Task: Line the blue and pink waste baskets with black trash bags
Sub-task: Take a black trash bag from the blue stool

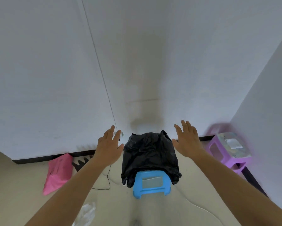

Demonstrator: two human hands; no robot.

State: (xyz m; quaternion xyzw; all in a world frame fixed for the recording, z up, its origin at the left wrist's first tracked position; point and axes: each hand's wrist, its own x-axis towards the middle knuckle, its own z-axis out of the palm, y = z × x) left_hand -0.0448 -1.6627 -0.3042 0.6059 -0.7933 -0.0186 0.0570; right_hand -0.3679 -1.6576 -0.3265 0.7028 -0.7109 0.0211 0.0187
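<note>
1. Two bare forearms rise from the bottom edge of the frame toward its centre, nearest the camera.
2. Left hand (109,146), fingers spread and holding nothing, hovers just left of the black trash bag (151,156).
3. Right hand (187,141), likewise spread and holding nothing, hovers just right of the bag.
4. Between the hands, the bag drapes over the top of the blue waste basket (151,185), at lower centre on the floor (14,185).
5. At lower left a pink object (58,172) lies blurred by the wall; whether it is the pink basket cannot be told.
6. At right a purple stool (226,150) carries a tissue pack (233,144).
</note>
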